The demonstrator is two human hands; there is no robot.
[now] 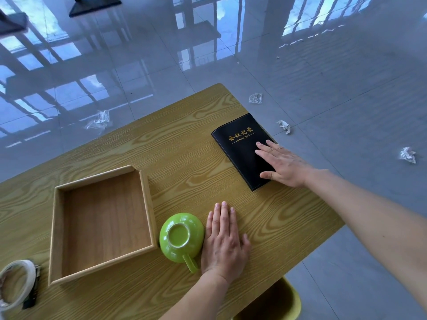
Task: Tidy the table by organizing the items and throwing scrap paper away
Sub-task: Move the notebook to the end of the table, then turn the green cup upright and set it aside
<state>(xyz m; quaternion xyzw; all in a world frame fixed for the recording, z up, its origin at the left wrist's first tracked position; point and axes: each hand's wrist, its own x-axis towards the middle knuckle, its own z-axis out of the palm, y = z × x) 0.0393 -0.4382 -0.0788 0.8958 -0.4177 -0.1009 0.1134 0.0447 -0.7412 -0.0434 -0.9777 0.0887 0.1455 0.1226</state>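
A black notebook (239, 144) with gold lettering lies near the right edge of the wooden table (184, 158). My right hand (280, 163) rests flat on its near half, fingers spread, not gripping. A green cup (181, 239) sits upside down on the table, handle toward me. My left hand (224, 241) lies flat on the table just right of the cup, touching its side, holding nothing. An empty wooden tray (101, 225) stands left of the cup. Crumpled scrap paper (407, 155) lies on the floor to the right.
A roll of tape (16, 282) sits at the table's near left corner. More crumpled scraps (284, 126) (255, 98) (99, 121) lie on the shiny tiled floor around the table. A yellow bin (293, 303) stands under the table's near right edge.
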